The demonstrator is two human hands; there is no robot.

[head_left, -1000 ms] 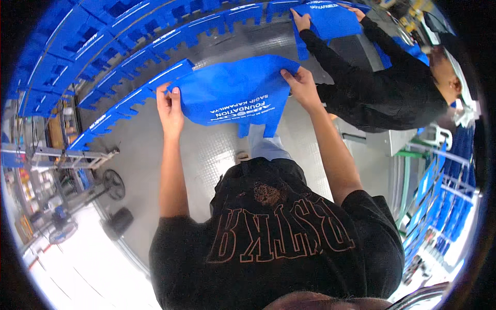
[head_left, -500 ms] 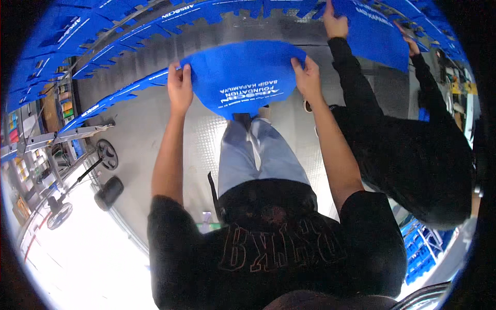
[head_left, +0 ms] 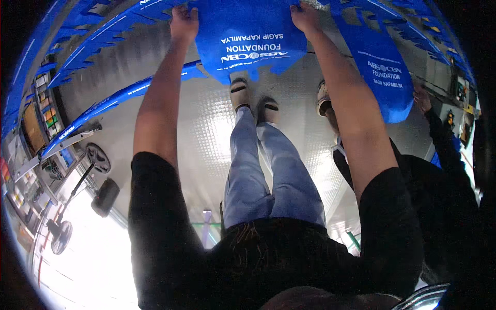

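My left hand (head_left: 183, 23) grips the left edge of a blue fabric piece with white print (head_left: 248, 26) at the top of the view. My right hand (head_left: 305, 19) pinches its opposite edge. The piece is stretched between both hands, out at arm's length among rows of similar blue pieces (head_left: 90, 39). Over to the right, a second printed blue piece (head_left: 385, 101) hangs beside my right forearm, with a co-worker's hand (head_left: 421, 101) at its outer edge.
A co-worker in black sleeves (head_left: 439, 165) stands close on my right. A long blue strip (head_left: 103, 106) crosses the left side. Wheeled equipment (head_left: 98, 157) and shelving (head_left: 49, 113) stand at the left. My feet (head_left: 240, 95) are on a grey textured floor (head_left: 206, 144).
Both my hands have moved up and away from my body with the blue piece. The co-worker's piece has come down and turned more upright beside my right arm.
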